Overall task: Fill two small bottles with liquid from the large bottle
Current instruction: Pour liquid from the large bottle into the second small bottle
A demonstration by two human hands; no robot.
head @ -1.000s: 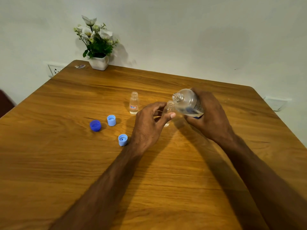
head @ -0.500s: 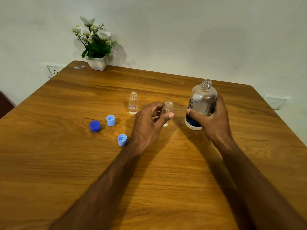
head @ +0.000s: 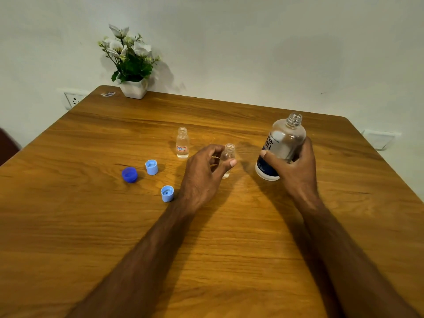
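My right hand [head: 296, 171] grips the large clear bottle [head: 281, 145], uncapped and nearly upright, its base just at the wooden table [head: 229, 226] right of centre. My left hand [head: 204, 175] holds a small clear bottle [head: 228, 154] between thumb and fingers; it stands uncapped on the table, left of the large bottle. A second small bottle [head: 182, 143] with a red label stands free behind and to the left, holding clear liquid.
Three loose caps lie left of my left hand: a dark blue cap [head: 129, 174], a light blue cap [head: 151, 167] and another light blue cap [head: 167, 193]. A white flower pot [head: 133, 88] stands at the far left corner.
The large bottle went from tipped over the small bottle's mouth to upright and moved right and down toward the table. My left hand stayed on the small bottle.
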